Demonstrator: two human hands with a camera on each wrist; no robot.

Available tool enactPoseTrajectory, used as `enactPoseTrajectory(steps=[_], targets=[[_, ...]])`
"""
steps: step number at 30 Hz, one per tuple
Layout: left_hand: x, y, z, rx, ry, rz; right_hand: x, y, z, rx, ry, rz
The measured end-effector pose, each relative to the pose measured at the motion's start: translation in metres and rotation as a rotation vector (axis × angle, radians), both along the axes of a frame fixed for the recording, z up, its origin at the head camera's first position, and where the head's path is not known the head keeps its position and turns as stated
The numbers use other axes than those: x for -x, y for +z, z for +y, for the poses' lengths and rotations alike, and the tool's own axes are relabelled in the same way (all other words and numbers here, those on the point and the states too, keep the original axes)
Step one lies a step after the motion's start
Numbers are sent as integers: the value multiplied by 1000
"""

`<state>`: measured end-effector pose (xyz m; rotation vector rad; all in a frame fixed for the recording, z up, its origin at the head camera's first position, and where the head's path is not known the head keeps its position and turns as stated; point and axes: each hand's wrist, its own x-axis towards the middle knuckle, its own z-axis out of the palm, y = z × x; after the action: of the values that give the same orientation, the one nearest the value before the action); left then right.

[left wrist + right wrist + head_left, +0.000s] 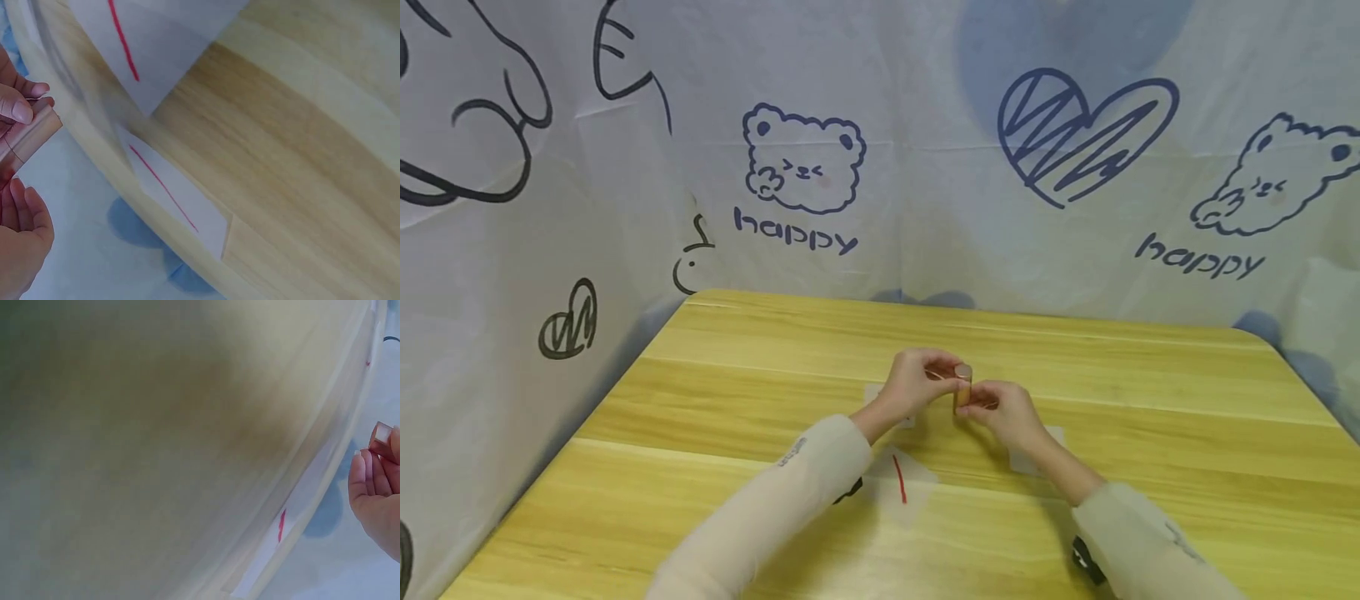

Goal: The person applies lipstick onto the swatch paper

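Note:
Near the middle of the table, both hands meet at a small brown wooden-looking block [962,392] held upright. My left hand [913,383] pinches it near the top, thumb in front. Lower down, the fingertips of my right hand [1009,410] pinch the same piece from the right. In the left wrist view the block [34,139] is tilted and a thin dark seam crosses it. Its pale flat end [382,434] shows at the right edge of the right wrist view. Whether its foot touches the table cannot be told.
A white paper with a red stroke [887,492] lies in front of the hands. Another paper [872,393] is partly under the left hand, and a third [1026,460] lies by the right wrist. The wooden table [700,400] ends at a printed cloth wall [910,200].

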<state>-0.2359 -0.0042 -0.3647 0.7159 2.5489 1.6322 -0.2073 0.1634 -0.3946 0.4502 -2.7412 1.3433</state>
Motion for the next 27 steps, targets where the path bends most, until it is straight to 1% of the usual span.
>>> enactPoseTrajectory(steps=[5, 12, 20, 27], targets=[[5, -7, 5, 22, -1, 28, 7, -4, 2, -37, 0, 13], [8, -12, 10, 61, -14, 27, 13, -10, 5, -78, -39, -38], [9, -15, 13, 85, -19, 44, 16, -10, 5, -84, -55, -102], [10, -15, 14, 100, -6, 49, 19, -6, 4, -114, -57, -113]])
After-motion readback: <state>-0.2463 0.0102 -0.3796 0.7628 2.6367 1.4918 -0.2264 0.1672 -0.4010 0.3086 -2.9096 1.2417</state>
